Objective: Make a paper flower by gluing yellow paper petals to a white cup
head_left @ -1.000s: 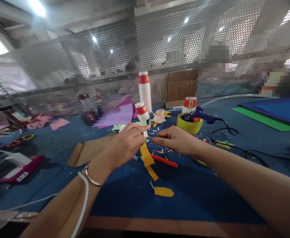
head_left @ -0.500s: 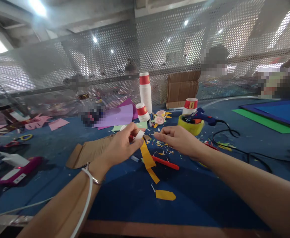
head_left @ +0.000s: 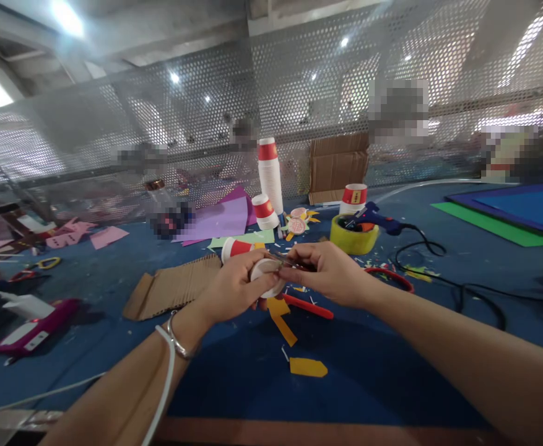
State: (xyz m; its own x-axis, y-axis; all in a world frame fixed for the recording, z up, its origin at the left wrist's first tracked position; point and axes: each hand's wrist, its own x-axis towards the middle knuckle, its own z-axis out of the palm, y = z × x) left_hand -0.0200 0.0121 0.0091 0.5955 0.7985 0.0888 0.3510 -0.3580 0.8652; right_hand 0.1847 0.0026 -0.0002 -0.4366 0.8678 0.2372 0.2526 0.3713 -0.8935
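Observation:
My left hand (head_left: 236, 279) pinches a round white paper disc (head_left: 265, 270), which looks like a paper cup's bottom; its edge is partly behind the fingers. My right hand (head_left: 329, 272) meets it at the disc's right edge, closed on a thin dark tool (head_left: 294, 264) whose kind I cannot make out. Just behind my left hand a red and white paper cup (head_left: 237, 249) lies tilted. Below the hands are an orange paper strip (head_left: 283, 328) and a red stick-like tool (head_left: 309, 306). Closer to me lies a pointed orange paper piece (head_left: 308, 367).
A tall stack of paper cups (head_left: 270, 176) stands at the back. Right of it are a yellow tape roll (head_left: 355, 238) and a blue glue gun (head_left: 380, 220) with a trailing black cord. Corrugated cardboard (head_left: 173, 285) and a purple power strip (head_left: 36, 325) lie left. Paper scraps litter the middle.
The white piece in my left hand now shows as a round disc. My right hand has moved left to it, now with a dark tool in its fingers. The tilted cup shows more.

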